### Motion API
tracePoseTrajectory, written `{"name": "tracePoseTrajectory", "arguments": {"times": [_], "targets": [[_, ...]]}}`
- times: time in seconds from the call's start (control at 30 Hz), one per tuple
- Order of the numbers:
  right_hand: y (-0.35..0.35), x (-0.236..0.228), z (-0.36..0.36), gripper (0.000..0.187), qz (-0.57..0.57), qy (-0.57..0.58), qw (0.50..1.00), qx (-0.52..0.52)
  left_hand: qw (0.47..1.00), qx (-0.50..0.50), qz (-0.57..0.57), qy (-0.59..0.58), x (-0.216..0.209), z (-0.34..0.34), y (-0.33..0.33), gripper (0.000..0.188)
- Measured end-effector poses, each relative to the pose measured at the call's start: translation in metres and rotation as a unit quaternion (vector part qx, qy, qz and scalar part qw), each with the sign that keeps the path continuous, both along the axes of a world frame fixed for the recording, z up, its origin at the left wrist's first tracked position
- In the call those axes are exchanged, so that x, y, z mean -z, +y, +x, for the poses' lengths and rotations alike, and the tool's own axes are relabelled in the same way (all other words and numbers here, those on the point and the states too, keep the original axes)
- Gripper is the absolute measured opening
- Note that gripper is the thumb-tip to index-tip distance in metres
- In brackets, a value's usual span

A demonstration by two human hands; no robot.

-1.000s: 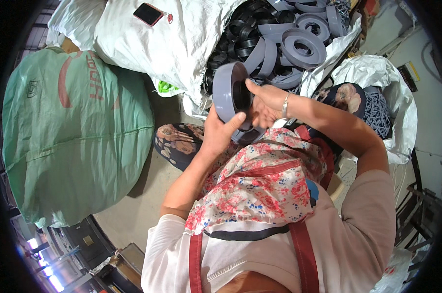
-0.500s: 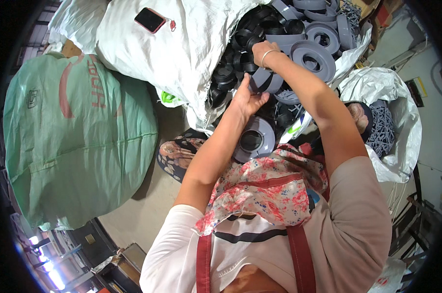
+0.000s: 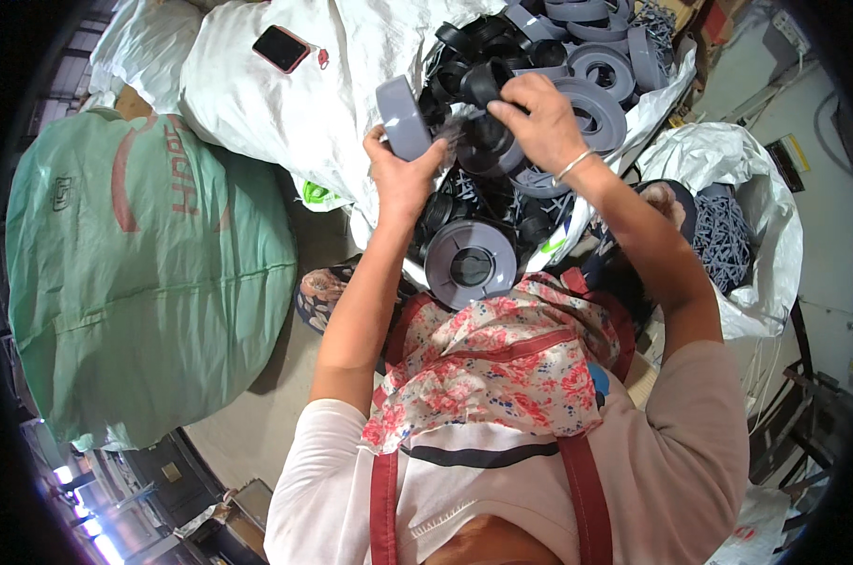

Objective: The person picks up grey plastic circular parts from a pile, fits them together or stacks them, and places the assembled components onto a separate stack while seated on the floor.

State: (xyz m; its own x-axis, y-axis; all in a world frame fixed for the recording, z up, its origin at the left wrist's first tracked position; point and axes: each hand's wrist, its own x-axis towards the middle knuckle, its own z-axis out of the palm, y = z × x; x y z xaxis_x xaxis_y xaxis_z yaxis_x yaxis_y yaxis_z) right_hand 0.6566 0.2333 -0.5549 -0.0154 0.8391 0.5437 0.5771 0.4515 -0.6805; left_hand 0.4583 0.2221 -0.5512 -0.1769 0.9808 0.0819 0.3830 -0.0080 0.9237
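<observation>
My left hand (image 3: 403, 184) grips a grey round plastic part (image 3: 402, 118) by its lower end. The part is held up on edge, at the left side of a heap of similar pieces. Just to the right, my right hand (image 3: 544, 122) pinches a black plastic ring (image 3: 486, 83) between thumb and fingers. Below and between the hands lies another grey part with a dark opening (image 3: 488, 146), and a small area there is smeared by motion. Close to my lap sits a grey flanged ring (image 3: 470, 265) with a black centre.
More grey flanged rings (image 3: 603, 71) and black rings fill the open white sack ahead. A phone (image 3: 281, 48) lies on the white sack cloth (image 3: 243, 94). At left stands a full green sack (image 3: 153, 282); at right, a white bag (image 3: 775, 235) holds grey lattice pieces (image 3: 723, 240).
My left hand has moved left and now raises a grey part. My right hand has drawn back from the heap, holding a black ring. The view has shifted slightly.
</observation>
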Motion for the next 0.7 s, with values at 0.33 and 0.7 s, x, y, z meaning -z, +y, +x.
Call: {"name": "tracePoseTrajectory", "arguments": {"times": [0.33, 0.7], "targets": [[-0.051, -0.028, -0.043, 0.060, -0.186, -0.096, 0.967, -0.147, 0.879, 0.181, -0.145, -0.416, -0.017, -0.023, -0.070, 0.040], [-0.072, -0.021, -0.034, 0.076, -0.083, -0.206, 0.932, -0.287, 0.847, 0.226, -0.263, -0.404, -0.026, -0.045, -0.082, 0.045]]}}
